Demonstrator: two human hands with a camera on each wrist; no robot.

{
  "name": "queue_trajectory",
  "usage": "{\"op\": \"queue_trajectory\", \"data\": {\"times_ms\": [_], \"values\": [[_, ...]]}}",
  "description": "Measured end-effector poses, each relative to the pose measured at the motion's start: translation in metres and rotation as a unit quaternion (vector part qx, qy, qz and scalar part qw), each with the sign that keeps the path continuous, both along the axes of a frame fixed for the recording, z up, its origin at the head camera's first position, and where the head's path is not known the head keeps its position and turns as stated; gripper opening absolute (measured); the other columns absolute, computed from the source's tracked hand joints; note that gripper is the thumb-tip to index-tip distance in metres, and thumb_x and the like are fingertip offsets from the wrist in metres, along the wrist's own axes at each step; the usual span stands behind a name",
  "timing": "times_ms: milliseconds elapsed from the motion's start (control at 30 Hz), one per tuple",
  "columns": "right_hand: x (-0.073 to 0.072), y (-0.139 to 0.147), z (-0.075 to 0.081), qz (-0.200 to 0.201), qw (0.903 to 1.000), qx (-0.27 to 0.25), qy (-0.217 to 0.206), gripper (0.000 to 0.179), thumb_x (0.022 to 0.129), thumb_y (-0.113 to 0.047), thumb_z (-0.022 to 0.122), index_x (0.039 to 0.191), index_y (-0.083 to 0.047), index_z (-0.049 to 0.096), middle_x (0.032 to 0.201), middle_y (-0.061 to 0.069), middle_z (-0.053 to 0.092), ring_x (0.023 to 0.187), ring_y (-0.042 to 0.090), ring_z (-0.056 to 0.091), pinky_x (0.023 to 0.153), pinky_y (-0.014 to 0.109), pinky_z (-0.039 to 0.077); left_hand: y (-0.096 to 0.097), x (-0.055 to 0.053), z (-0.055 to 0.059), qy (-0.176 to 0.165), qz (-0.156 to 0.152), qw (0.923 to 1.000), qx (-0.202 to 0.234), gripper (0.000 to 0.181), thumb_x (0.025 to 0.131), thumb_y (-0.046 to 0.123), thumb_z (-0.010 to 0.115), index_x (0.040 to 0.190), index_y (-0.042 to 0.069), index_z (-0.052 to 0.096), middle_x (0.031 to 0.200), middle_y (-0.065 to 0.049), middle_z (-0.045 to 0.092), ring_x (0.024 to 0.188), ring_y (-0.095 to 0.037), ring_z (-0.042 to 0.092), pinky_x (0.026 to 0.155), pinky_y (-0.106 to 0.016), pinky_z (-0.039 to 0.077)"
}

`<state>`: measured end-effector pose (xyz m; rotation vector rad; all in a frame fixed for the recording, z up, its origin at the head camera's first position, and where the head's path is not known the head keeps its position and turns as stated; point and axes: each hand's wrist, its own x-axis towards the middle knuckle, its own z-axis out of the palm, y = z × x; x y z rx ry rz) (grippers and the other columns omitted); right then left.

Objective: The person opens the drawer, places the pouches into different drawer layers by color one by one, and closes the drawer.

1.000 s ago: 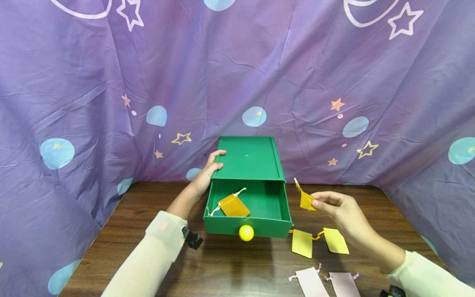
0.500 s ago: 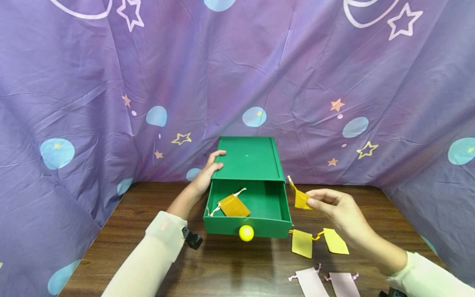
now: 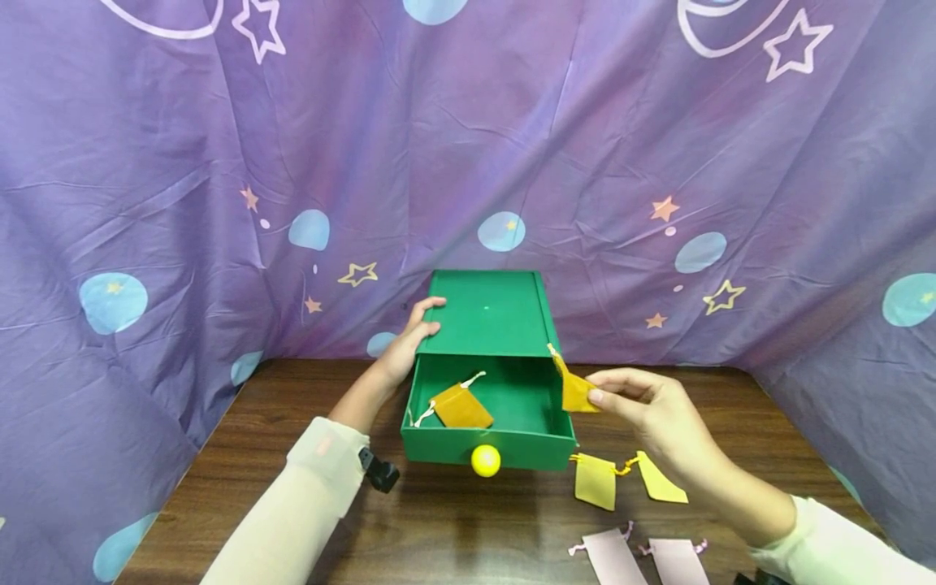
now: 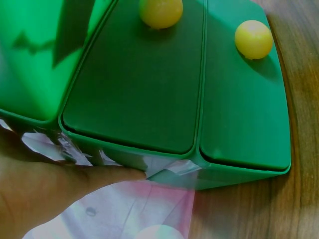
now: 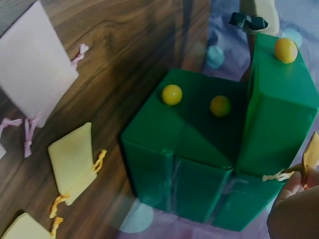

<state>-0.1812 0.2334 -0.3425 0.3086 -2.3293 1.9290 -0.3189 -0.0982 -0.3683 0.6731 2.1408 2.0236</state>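
A green drawer cabinet (image 3: pixel 486 313) has its top drawer (image 3: pixel 488 447) pulled out. Inside the drawer, toward its left, lies a mustard drawstring pouch (image 3: pixel 462 406) with white cords. My left hand (image 3: pixel 400 349) rests against the cabinet's left side, fingertips on its top edge; in the left wrist view its thumb (image 4: pixel 109 174) lies along the side wall. Between thumb and fingers my right hand (image 3: pixel 661 414) pinches a second mustard pouch (image 3: pixel 575 392), raised at the drawer's right wall. Only part of that pouch (image 5: pixel 311 152) shows in the right wrist view.
Two pale yellow pouches (image 3: pixel 595 482) lie on the wooden table (image 3: pixel 453 528) right of the cabinet. Nearer the front edge are two pink pouches (image 3: pixel 614 556). A purple cloth (image 3: pixel 468 162) hangs behind. Yellow round knobs (image 3: pixel 486 460) stick out from the drawers.
My right hand has moved left with the mustard pouch, from beside the cabinet to the drawer's right wall. The left hand and the cabinet have stayed put.
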Motion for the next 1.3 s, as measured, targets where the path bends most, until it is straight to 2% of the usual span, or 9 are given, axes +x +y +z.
{"op": "queue_trajectory", "data": {"times_ms": [233, 500, 700, 833, 1133, 1167, 1233, 1300], "values": [[0.001, -0.014, 0.005, -0.003, 0.9996, 0.023, 0.014, 0.028, 0.093, -0.011, 0.076, 0.115, 0.005, 0.072, 0.094, -0.004, 0.077, 0.09, 0.011, 0.071, 0.084, 0.024, 0.054, 0.0, 0.001, 0.0, 0.0, 0.0, 1.0, 0.001, 0.053, 0.105, 0.015, 0.032, 0.156, 0.009, 0.022, 0.163, -0.02, 0.016, 0.139, -0.034, 0.029, 0.119, -0.045, 0.021], [-0.001, -0.028, 0.007, 0.006, 0.9989, 0.033, 0.033, 0.028, 0.092, -0.007, 0.075, 0.114, 0.01, 0.071, 0.092, -0.001, 0.077, 0.087, 0.013, 0.072, 0.083, 0.025, 0.056, 0.001, 0.003, 0.002, -0.003, -0.004, 0.9999, 0.013, 0.053, 0.104, 0.014, 0.031, 0.156, 0.008, 0.021, 0.161, -0.021, 0.019, 0.136, -0.034, 0.033, 0.118, -0.045, 0.025], [-0.003, -0.036, 0.006, -0.003, 0.9928, 0.086, 0.082, 0.02, 0.09, -0.006, 0.077, 0.108, 0.003, 0.075, 0.093, 0.009, 0.078, 0.083, 0.011, 0.072, 0.078, 0.023, 0.056, 0.001, 0.002, 0.001, -0.009, -0.006, 0.9998, 0.017, 0.054, 0.104, 0.013, 0.031, 0.157, 0.008, 0.02, 0.16, -0.022, 0.02, 0.135, -0.034, 0.035, 0.117, -0.044, 0.027], [-0.004, -0.04, 0.006, -0.016, 0.9855, 0.125, 0.113, 0.016, 0.089, -0.008, 0.079, 0.104, -0.003, 0.078, 0.093, 0.008, 0.078, 0.083, 0.01, 0.071, 0.074, 0.022, 0.055, 0.001, 0.001, 0.001, -0.007, -0.007, 0.9998, 0.018, 0.053, 0.105, 0.015, 0.031, 0.157, 0.008, 0.02, 0.16, -0.023, 0.02, 0.135, -0.035, 0.036, 0.117, -0.045, 0.027], [-0.004, -0.047, 0.006, -0.025, 0.9812, 0.143, 0.127, 0.016, 0.087, -0.006, 0.08, 0.103, -0.004, 0.079, 0.094, 0.007, 0.078, 0.082, 0.008, 0.07, 0.074, 0.02, 0.054, 0.0, 0.0, 0.0, -0.008, -0.005, 0.9999, 0.011, 0.054, 0.104, 0.015, 0.031, 0.156, 0.008, 0.021, 0.16, -0.023, 0.02, 0.135, -0.036, 0.036, 0.116, -0.044, 0.029], [-0.004, -0.047, 0.006, -0.021, 0.9821, 0.139, 0.125, 0.015, 0.087, -0.006, 0.08, 0.102, -0.004, 0.079, 0.093, 0.008, 0.078, 0.079, 0.007, 0.069, 0.07, 0.02, 0.053, 0.0, 0.0, 0.0, -0.007, -0.003, 0.9999, 0.009, 0.054, 0.104, 0.015, 0.032, 0.156, 0.008, 0.021, 0.16, -0.023, 0.02, 0.135, -0.036, 0.036, 0.116, -0.045, 0.029], [-0.003, -0.05, 0.007, -0.012, 0.9851, 0.127, 0.115, 0.015, 0.087, -0.007, 0.08, 0.102, -0.004, 0.079, 0.092, 0.009, 0.078, 0.064, 0.005, 0.063, 0.057, 0.02, 0.05, 0.0, 0.0, 0.001, -0.003, -0.002, 1.0, 0.005, 0.054, 0.104, 0.015, 0.032, 0.156, 0.008, 0.022, 0.161, -0.022, 0.018, 0.137, -0.036, 0.034, 0.117, -0.045, 0.027], [-0.002, -0.053, 0.007, -0.006, 0.9861, 0.124, 0.111, 0.014, 0.087, -0.007, 0.081, 0.101, -0.004, 0.079, 0.092, 0.01, 0.078, 0.062, 0.004, 0.06, 0.052, 0.02, 0.047, 0.0, 0.0, 0.001, 0.001, 0.0, 1.0, 0.002, 0.054, 0.104, 0.014, 0.032, 0.157, 0.008, 0.022, 0.163, -0.021, 0.017, 0.139, -0.036, 0.032, 0.118, -0.045, 0.025]]}}
